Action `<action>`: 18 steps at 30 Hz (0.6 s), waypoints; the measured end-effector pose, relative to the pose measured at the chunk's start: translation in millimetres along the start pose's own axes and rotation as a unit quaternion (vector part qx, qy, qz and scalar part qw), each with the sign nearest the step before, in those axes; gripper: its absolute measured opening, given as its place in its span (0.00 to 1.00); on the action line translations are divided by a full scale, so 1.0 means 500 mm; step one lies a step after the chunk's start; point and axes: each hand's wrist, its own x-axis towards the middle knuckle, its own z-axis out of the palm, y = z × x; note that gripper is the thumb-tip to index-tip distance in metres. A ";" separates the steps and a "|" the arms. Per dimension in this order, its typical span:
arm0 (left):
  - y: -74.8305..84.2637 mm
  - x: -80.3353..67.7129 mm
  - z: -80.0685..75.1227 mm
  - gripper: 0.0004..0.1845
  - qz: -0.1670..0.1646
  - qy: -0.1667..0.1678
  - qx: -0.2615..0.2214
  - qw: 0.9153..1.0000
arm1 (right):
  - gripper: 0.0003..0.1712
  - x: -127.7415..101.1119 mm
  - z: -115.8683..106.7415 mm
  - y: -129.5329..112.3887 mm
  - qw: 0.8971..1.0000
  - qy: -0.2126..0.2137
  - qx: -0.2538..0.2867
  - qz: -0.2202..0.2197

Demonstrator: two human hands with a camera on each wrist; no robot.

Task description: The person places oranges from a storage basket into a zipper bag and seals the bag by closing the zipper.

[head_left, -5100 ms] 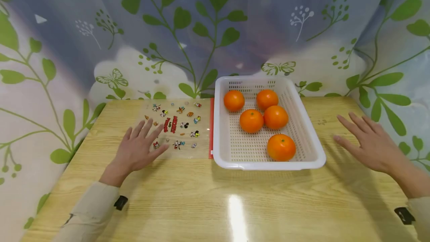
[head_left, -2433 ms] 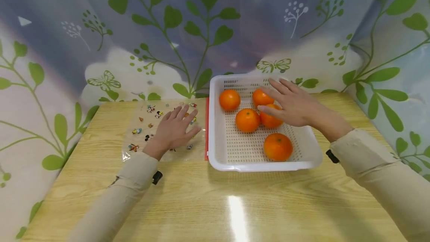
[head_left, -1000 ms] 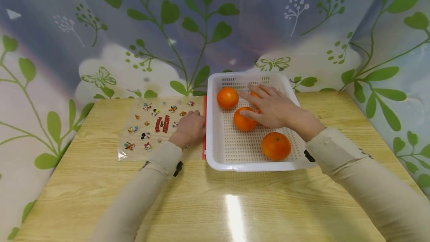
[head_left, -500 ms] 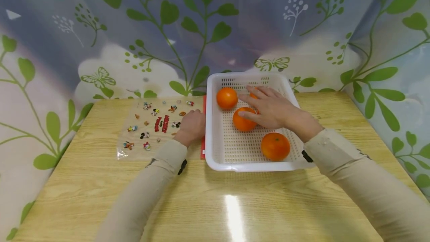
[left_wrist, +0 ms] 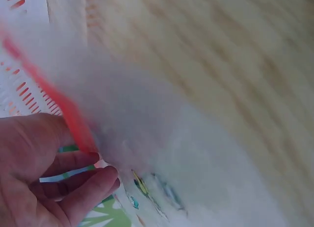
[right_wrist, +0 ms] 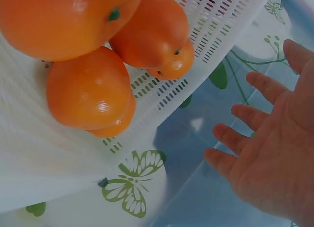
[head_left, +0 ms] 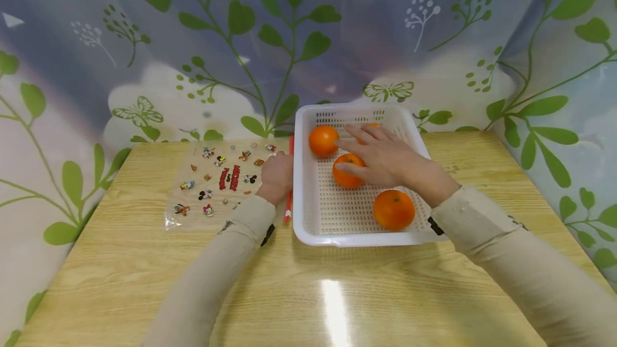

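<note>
A clear zip bag [head_left: 226, 197] printed with small cartoon figures lies on the table at the left. My left hand [head_left: 277, 175] pinches it at its red zip edge [head_left: 287, 210], beside the basket; in the left wrist view, thumb and fingers [left_wrist: 93, 188] meet at the raised bag [left_wrist: 147, 134]. At the right is a white plastic basket [head_left: 337, 240] with several oranges [head_left: 393, 210] in it. Spread and holding nothing, my right hand [head_left: 385, 159] is above the basket, partly hiding the oranges behind it. The right wrist view shows its fingers [right_wrist: 225, 136] apart from the fruit.
Both things are on a light wooden table [head_left: 270, 293], near its back edge. Behind the table hangs a curtain [head_left: 337, 58] with green leaves and butterflies. Light glares off the table's front [head_left: 335, 304].
My left hand has moved right across the bag to its red edge, which it now pinches and tilts up. My right hand has come from beside the basket to above the oranges.
</note>
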 end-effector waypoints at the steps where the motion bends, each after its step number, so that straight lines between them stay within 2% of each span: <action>1: 0.002 0.002 -0.001 0.14 -0.006 0.001 -0.006 1.000 | 0.37 -0.001 -0.001 -0.001 1.000 0.001 0.000 -0.001; 5: 0.006 0.006 -0.006 0.13 -0.024 0.011 -0.020 0.999 | 0.36 -0.001 -0.003 0.001 1.000 0.001 -0.002 0.000; 11: -0.005 0.008 -0.012 0.12 -0.035 -0.007 -0.049 0.998 | 0.36 -0.006 -0.001 0.011 1.000 0.002 -0.006 0.003; 15: -0.040 0.003 -0.018 0.09 -0.057 0.003 -0.115 0.992 | 0.38 -0.012 -0.002 0.014 1.000 0.004 -0.004 -0.003; 18: -0.075 -0.003 -0.031 0.12 -0.067 0.016 -0.181 0.981 | 0.38 -0.016 -0.006 0.016 1.000 0.002 -0.006 -0.002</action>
